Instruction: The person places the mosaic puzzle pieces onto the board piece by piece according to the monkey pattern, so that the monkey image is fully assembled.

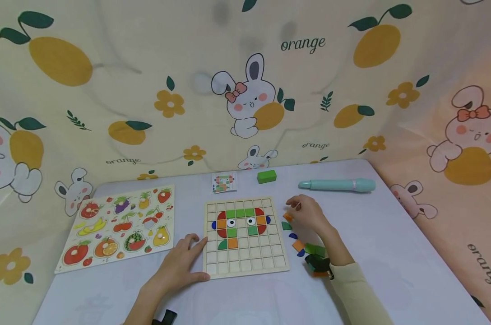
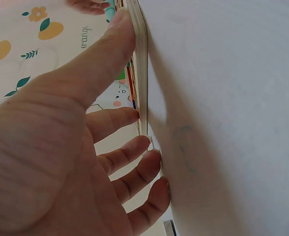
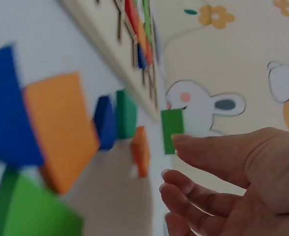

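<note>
I have the left hand [image 1: 182, 259] spread against the grid board's [image 1: 266, 262] left edge, probably to steady it. Right hand [image 1: 310, 213]: grip apart, nothing held, near the orange piece [image 1: 288, 217] right of the grid board; loose pieces [image 1: 314, 249] there, likely for easy reach.

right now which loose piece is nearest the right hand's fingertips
The highest loose orange piece in the head view; the others lie farther from the fingertips.

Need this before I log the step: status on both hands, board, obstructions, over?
Left hand touching left edge of grid board. Right hand empty, near loose orange piece. Board partly filled, many cells bare. Nothing covering its cells.
</note>
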A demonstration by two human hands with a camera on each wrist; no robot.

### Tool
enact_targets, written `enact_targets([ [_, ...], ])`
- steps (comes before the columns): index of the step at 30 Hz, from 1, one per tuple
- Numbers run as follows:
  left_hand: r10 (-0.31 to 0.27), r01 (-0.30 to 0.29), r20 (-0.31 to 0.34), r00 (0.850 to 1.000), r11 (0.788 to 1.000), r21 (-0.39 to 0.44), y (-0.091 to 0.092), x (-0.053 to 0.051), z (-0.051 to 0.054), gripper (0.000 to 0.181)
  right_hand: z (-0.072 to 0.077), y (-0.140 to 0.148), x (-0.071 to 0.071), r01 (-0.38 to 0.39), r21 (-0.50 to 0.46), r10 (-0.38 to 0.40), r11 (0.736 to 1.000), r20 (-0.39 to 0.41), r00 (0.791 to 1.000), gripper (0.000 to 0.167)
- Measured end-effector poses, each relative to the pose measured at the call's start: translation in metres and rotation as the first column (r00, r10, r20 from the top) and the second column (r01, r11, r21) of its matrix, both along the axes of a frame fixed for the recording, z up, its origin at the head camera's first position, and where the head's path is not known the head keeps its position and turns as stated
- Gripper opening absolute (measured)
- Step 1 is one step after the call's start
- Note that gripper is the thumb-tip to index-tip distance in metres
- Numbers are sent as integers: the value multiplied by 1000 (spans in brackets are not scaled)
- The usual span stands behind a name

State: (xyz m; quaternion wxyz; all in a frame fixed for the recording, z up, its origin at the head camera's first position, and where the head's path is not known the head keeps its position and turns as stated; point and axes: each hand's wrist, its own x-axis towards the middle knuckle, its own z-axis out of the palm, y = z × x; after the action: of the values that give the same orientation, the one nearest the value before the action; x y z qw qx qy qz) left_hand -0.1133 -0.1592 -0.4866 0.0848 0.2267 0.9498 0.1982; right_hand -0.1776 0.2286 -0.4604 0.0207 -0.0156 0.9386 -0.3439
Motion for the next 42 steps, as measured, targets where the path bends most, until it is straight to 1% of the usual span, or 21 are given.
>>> enact_targets([
  [2,2,-2,-1,1000,1000,0,0,0,0,97,-4,6,-2,-20,-28,21,999,37,999,27],
  [4,3,-3,-1,1000,1000,0,0,0,0,97,-9,9,-3,-30,-52,33,998,56,998,31],
  [8,0,0,-2,1000,1000,4,0,1,1,97,-15,8,-6,-22,-93,29,995,82,996,32],
  [13,-2,2,-1,1000,1000,7,0,2,2,97,-18,3,-9,-11,-61,15,998,75,997,24],
  [16,-2,2,0,1000,1000,7,0,2,1,97,-19,1,-9,-8,-33,10,999,61,998,19],
  [19,-3,3,-1,1000,1000,5,0,2,1,98,-18,0,-9,-3,-22,5,1000,64,998,17],
  [29,-9,9,-10,1000,1000,4,0,1,0,99,-13,-5,-5,30,68,-35,997,75,997,21],
  [37,-15,15,-17,1000,1000,2,0,1,1,98,-14,-9,-5,34,47,-38,998,70,997,18],
  [40,-16,16,-16,1000,1000,6,0,2,2,98,-14,-11,-6,31,19,-32,999,61,998,18],
  [42,-12,12,-12,1000,1000,2,0,2,2,98,-12,-13,-5,18,-29,-17,999,37,999,18],
])
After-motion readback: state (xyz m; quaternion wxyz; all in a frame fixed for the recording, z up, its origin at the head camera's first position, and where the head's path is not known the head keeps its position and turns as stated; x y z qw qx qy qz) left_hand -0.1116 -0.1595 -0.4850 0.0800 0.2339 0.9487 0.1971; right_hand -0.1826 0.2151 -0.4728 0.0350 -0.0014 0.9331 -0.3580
